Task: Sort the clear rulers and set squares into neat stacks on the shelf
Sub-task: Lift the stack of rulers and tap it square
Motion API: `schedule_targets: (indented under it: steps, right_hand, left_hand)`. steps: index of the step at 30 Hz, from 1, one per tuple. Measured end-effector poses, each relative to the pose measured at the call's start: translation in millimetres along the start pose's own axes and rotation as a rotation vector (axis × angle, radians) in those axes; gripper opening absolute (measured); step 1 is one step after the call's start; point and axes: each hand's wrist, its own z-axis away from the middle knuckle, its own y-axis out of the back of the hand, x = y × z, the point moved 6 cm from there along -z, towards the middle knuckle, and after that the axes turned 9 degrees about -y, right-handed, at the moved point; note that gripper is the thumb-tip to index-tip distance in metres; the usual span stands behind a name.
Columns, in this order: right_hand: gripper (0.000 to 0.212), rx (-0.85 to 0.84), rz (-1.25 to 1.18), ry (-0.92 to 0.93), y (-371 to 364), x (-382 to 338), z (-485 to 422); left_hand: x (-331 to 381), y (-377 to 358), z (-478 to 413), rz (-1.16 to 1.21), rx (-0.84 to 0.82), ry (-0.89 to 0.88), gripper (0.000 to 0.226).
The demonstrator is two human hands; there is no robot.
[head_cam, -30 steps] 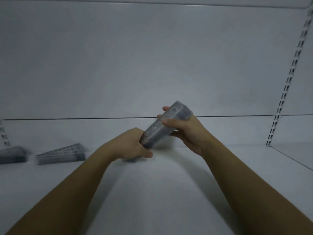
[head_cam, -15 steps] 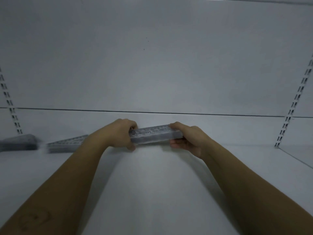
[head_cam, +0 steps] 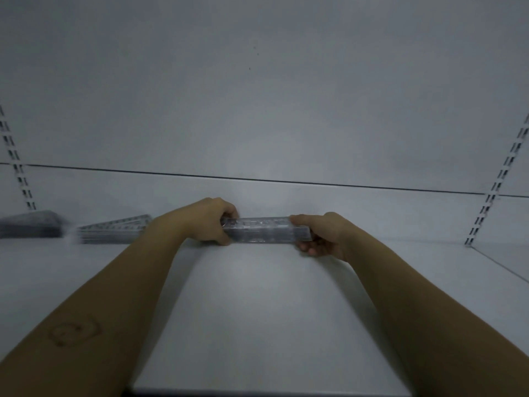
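Pinching the ruler stack (head_cam: pixel 263 230), tilted before, level now: left hand (head_cam: pixel 200 222) and right hand (head_cam: pixel 326 234), endwise grip.

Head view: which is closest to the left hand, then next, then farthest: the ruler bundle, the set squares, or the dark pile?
1. ruler bundle: gripped by the left hand itself.
2. set squares: on the shelf just to its left.
3. dark pile: at the far left edge.

Both hands held a stack of clear rulers (head_cam: pixel 264 230) level between them, the left hand (head_cam: pixel 204 222) gripping one end and the right hand (head_cam: pixel 323 234) the other, low over the white shelf (head_cam: pixel 257 310). Beyond the left hand lay a pile of set squares (head_cam: pixel 114 233).
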Motion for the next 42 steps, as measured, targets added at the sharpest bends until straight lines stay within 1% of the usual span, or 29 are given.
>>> schedule_targets:
  steps: [2, 4, 6, 9, 13, 15, 17, 20, 22, 25, 28, 30, 32, 35, 38, 42]
  right_hand:
    - [0.043, 0.02, 0.014, 0.005, 0, -1, -3]
    - [0.045, 0.076, 0.045, 0.023, 3, -4, -5]
    - [0.043, 0.153, 0.152, 0.046, 5, -6, -6]
    - [0.045, 0.262, 0.337, 0.08, 10, -9, -5]
    - [0.044, 0.284, 0.38, 0.104, 9, -9, -3]
    - [0.043, 0.301, 0.396, 0.117, 9, -9, -3]
    - [0.043, 0.292, 0.384, 0.118, 9, -8, -3]
    - [0.046, 0.302, 0.405, 0.138, 8, -9, -3]
    - [0.052, 0.324, 0.455, 0.159, 9, -10, -1]
    - [0.058, 0.328, 0.465, 0.176, 11, -12, 3]
    - [0.052, 0.309, 0.449, 0.174, 13, -13, 7]
    - [0.046, 0.29, 0.458, 0.177, 12, -14, 7]
    - [0.042, 0.275, 0.47, 0.191, 9, -16, 8]
    - [0.037, 0.282, 0.557, 0.218, 6, -17, 9]
    - [0.039, 0.294, 0.632, 0.224, 4, -16, 7]
    - [0.039, 0.355, 0.728, 0.245, 3, -16, 3]
  left_hand:
    - [0, 0, 0, 0.01, 0.003, 0.002, 0.042]
    - [0, -1, 0, 0.013, 0.013, 0.001, 0.043]
    - [0, -2, 0, 0.004, 0.021, 0.007, 0.045]
    - [-1, 1, 3, -0.039, 0.033, 0.039, 0.053]
    - [-3, 18, 15, -0.142, 0.042, 0.165, 0.071]
    - [-6, 28, 21, -0.15, 0.097, 0.234, 0.073]
    - [-10, 31, 26, -0.104, 0.075, 0.279, 0.073]
    - [-11, 28, 30, -0.069, -0.012, 0.294, 0.065]
    - [-13, 28, 32, -0.045, -0.011, 0.328, 0.061]
    - [-15, 24, 34, 0.073, -0.029, 0.416, 0.062]
    - [-12, 17, 33, 0.217, -0.042, 0.465, 0.063]
    - [-11, 15, 32, 0.263, -0.032, 0.474, 0.061]
    - [-11, 14, 31, 0.267, -0.022, 0.474, 0.057]
    - [-12, 14, 31, 0.259, -0.019, 0.466, 0.049]
    - [-14, 14, 29, 0.242, 0.022, 0.452, 0.039]
    - [-16, 14, 27, 0.243, 0.078, 0.43, 0.032]
